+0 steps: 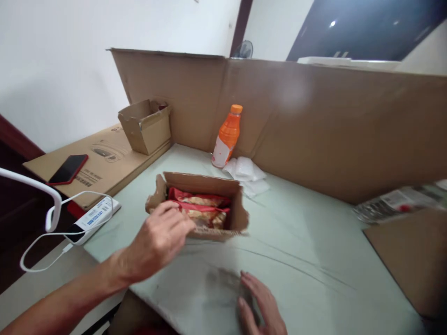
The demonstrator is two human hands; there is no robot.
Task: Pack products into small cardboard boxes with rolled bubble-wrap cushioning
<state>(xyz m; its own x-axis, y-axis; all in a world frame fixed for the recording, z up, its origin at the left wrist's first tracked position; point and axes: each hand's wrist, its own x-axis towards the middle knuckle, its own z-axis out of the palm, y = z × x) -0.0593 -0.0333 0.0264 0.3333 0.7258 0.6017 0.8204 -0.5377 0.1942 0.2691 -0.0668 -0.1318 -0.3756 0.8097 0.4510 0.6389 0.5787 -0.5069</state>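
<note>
A small open cardboard box [240, 209] with torn edges stands on the table. Inside it lie red snack packets [209, 211] with food pictured on them. My left hand [160, 237] reaches over the box's near left rim, its fingers bent and closed at the left end of the nearer packet; its grip is partly hidden. Low in the view, my right hand [261, 304] hovers over or rests on the table in front of the box, thumb and fingers apart, holding nothing visible. A dark shadow lies beside it.
An orange bottle [228, 135] stands behind the box beside crumpled white wrap [246, 172]. Tall cardboard [314, 121] walls the back. At left are another open box [150, 132], a phone [69, 169], and a power strip [94, 221] with white cable. Clear plastic packaging [394, 204] lies right.
</note>
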